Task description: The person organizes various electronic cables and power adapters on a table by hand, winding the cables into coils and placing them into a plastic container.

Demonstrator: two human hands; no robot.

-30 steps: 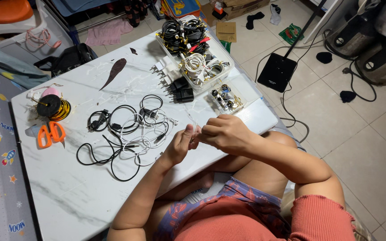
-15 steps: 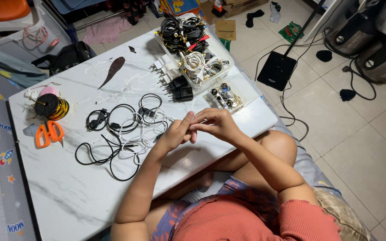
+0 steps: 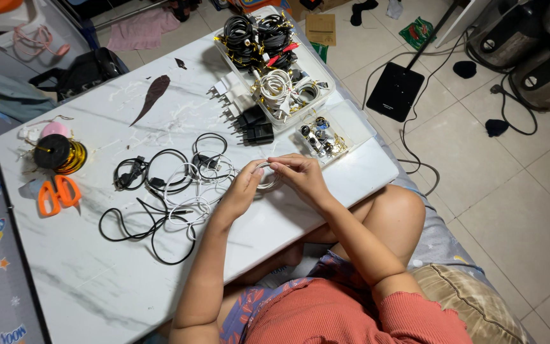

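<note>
- White cable [image 3: 267,176]: a thin, smooth cord bent into a small loop, held just above the marble-patterned table [image 3: 97,280] at its near edge, between the two hands; it looks part-coiled and not yet bound
- Orange scissors [image 3: 55,193]: far left of the white cable, lying flat, glossy plastic handles
- Spool of gold twist-tie wire [image 3: 58,154]: beyond the scissors, round and dark with shiny gold turns
- Loose cables [image 3: 160,197]: just left of the white cable, black and white cords sprawled in slack rings, none tied; by my reckoning these are the share left to do
- Left hand [image 3: 240,190]: touching the white cable's left side, fingers closed on the loop with the thumb pressing it
- Right hand [image 3: 300,175]: on the cable's right side, fingertips pinched together on the loop from above
- Black and white plug adapters [image 3: 246,114]: beyond the white cable, blocky matt plastic, lined up in a row
- Clear plastic tray [image 3: 321,95]: beyond and a little right of the white cable, holding neat coils of black and white cable bound with gold ties; these seem the finished share
- Smaller clear box [image 3: 351,124]: right of the white cable, with small metal-looking bits I cannot make out
</note>
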